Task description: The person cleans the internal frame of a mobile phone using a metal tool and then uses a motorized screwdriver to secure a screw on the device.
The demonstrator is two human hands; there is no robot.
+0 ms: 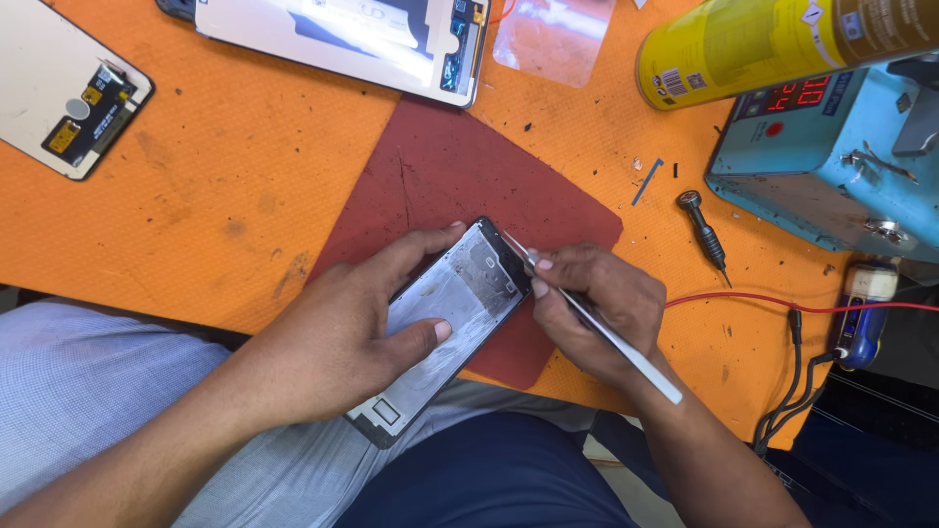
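Note:
My left hand [342, 337] grips an opened phone frame [452, 303], silver metal inside a dark rim, held tilted over the front edge of the bench. The thumb lies across its middle and the fingers wrap its upper left side. My right hand [592, 308] holds metal tweezers [626, 352] like a pen. Their tips touch the top right corner of the frame. The frame's lower end hangs over my lap.
A dark red mat [440, 176] lies on an orange mat [215, 186]. Two phone display panels [68, 88] [342, 39] lie at the back. At right are a yellow spray can [763, 44], a blue heating machine [831, 156], a small screwdriver [704, 235] and red and black cables [782, 305].

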